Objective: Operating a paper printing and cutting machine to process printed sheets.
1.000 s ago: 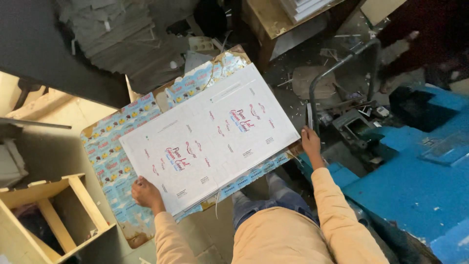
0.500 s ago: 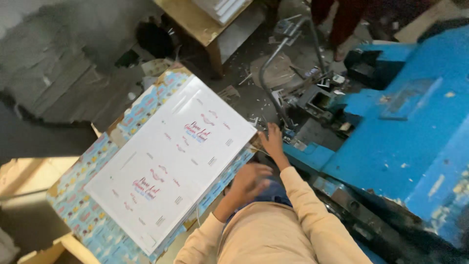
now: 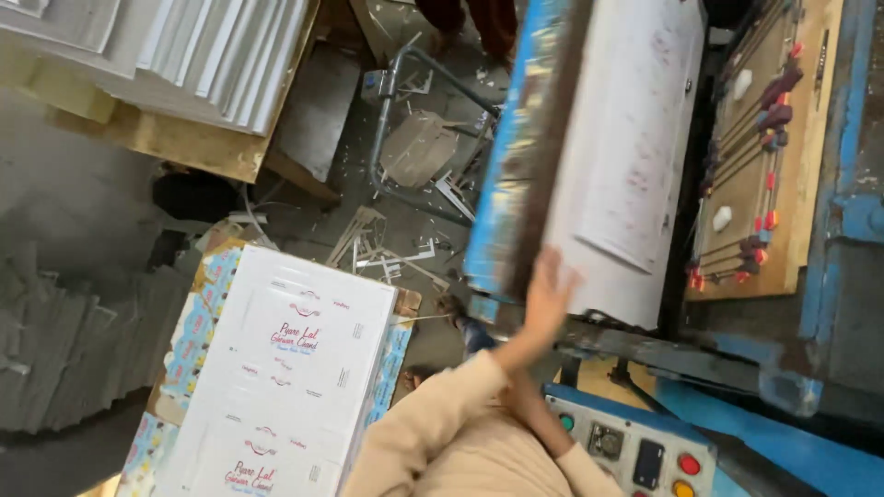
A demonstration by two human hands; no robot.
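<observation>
White card sheet (image 3: 635, 138) stands nearly upright against the blue machine (image 3: 840, 212), its blue-printed side (image 3: 514, 138) turned away from the wooden die board (image 3: 769, 156). It is steep, so it needs a hand to stay put. Left hand (image 3: 549, 287) supplies that: fingers spread, grip released, palm flat against the sheet's lower edge where white face meets printed back. It is pressing, not pinching. The hand is motion-blurred, so exact finger contact is unclear. Its beige sleeve (image 3: 442, 405) runs up from the torso at the bottom of the frame.

The right hand is hidden. Only a second beige forearm (image 3: 552, 437) shows under the left arm, above the control panel (image 3: 635, 451), so I can't tell that grip.

More of the same white sheets sit in a flat stack (image 3: 295, 368), print-side down, on a low surface just left of the person and within arm's reach of the machine. Their coloured edges poke out round the stack. The die board carries red and white rubber pads (image 3: 778, 92) in rows and faces the held sheet across a dark gap. The panel with its red, green and amber buttons is close under the arms.

Card offcuts (image 3: 396, 248) litter the floor between stack and machine. A bent metal frame (image 3: 414, 138) lies beyond them. Ribbed grey boards (image 3: 184, 55) are piled on a wooden pallet (image 3: 175, 147) at the top left, well apart from the hands.
</observation>
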